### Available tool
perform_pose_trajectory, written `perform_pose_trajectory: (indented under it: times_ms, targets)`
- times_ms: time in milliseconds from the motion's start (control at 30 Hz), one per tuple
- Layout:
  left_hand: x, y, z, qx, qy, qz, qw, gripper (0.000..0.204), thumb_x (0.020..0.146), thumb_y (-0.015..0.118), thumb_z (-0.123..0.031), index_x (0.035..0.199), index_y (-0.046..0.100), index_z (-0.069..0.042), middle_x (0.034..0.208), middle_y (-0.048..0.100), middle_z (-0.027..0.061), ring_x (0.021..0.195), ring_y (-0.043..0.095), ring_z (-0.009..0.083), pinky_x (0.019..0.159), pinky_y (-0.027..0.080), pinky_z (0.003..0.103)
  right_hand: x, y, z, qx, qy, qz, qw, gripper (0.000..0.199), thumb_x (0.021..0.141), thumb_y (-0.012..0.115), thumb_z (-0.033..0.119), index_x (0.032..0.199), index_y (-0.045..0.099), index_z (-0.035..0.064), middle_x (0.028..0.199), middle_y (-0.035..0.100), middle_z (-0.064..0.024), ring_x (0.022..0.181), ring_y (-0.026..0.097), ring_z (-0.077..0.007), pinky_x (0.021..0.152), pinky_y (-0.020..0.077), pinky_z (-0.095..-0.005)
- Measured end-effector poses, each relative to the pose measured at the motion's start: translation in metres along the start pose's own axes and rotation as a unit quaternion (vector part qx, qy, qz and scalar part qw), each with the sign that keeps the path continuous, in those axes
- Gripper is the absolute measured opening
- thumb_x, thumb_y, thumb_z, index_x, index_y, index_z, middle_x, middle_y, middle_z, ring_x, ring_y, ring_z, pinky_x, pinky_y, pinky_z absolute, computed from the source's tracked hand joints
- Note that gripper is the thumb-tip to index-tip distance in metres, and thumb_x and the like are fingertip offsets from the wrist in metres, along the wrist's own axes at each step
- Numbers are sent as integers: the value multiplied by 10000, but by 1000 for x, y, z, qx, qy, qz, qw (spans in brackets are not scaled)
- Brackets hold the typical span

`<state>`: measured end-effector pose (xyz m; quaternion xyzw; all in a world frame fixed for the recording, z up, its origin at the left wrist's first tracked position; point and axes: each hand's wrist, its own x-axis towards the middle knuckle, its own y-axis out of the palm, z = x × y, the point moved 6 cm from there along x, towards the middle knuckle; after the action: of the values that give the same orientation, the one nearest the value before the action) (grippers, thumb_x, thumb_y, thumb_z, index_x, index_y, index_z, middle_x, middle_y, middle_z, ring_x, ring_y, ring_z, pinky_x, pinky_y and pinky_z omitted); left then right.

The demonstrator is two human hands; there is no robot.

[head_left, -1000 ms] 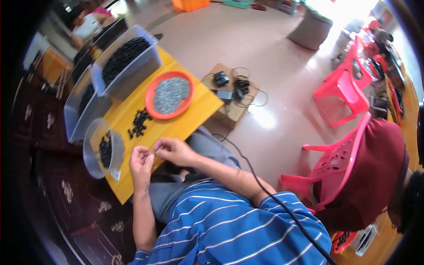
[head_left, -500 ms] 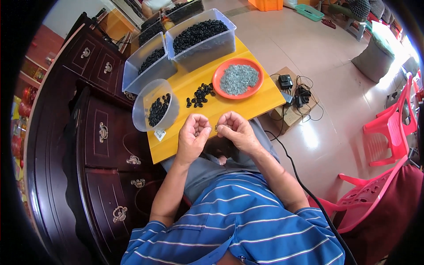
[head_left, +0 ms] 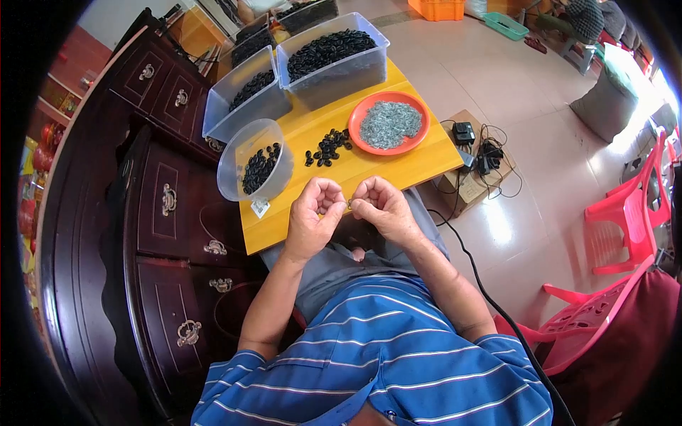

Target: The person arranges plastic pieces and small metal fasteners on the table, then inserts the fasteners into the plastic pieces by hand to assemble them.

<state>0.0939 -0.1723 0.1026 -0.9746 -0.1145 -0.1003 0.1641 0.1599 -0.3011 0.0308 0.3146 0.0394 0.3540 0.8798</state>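
Observation:
My left hand [head_left: 315,216] and my right hand [head_left: 383,211] face each other above my lap, at the near edge of the yellow table [head_left: 298,192]. Thumb and fingers of both are pinched, and the fingertips nearly meet. A tiny dark piece shows at the right fingertips, too small to name; what the left fingers hold, if anything, is hidden. Just beyond the hands lies a loose pile of small black oval pieces [head_left: 328,148]. To its right is an orange-red plate [head_left: 425,136] heaped with small clear, greyish pieces [head_left: 389,124]. A round translucent tub [head_left: 231,174] with black pieces stands to the left.
Two clear rectangular bins, the larger [head_left: 341,78] and the narrower [head_left: 245,113], hold many black pieces at the back. A dark wooden cabinet [head_left: 160,234] borders the left. Right of the table, a cardboard box [head_left: 472,181] carries adapters and cables. Pink plastic chairs [head_left: 625,220] stand at right.
The view has shifted slightly, so the table and its containers sit a little higher and further right. My hands stay pinched together, with the left fingertips slightly closer to the right.

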Motion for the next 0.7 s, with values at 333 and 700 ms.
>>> perform_pose_trajectory:
  times_ms: [333, 700]
  targets:
    - [-1, -3, -1, 46, 9, 0, 999, 225, 869, 678, 46, 1060, 590, -33, 827, 651, 1, 735, 619, 62, 682, 504, 226, -2, -2, -5, -59, -11, -5, 998, 169, 940, 688, -21, 1046, 571, 38, 950, 603, 15, 836, 598, -46, 761, 522, -210]
    - [0, 0, 10, 52, -24, 9, 998, 191, 885, 672, 40, 1033, 591, -50, 865, 634, -19, 783, 602, 43, 727, 492, 204, 0, -5, -10, -104, -27, -40, 993, 118, 918, 690, -19, 964, 591, 25, 853, 608, 24, 767, 582, -33, 674, 492, -209]
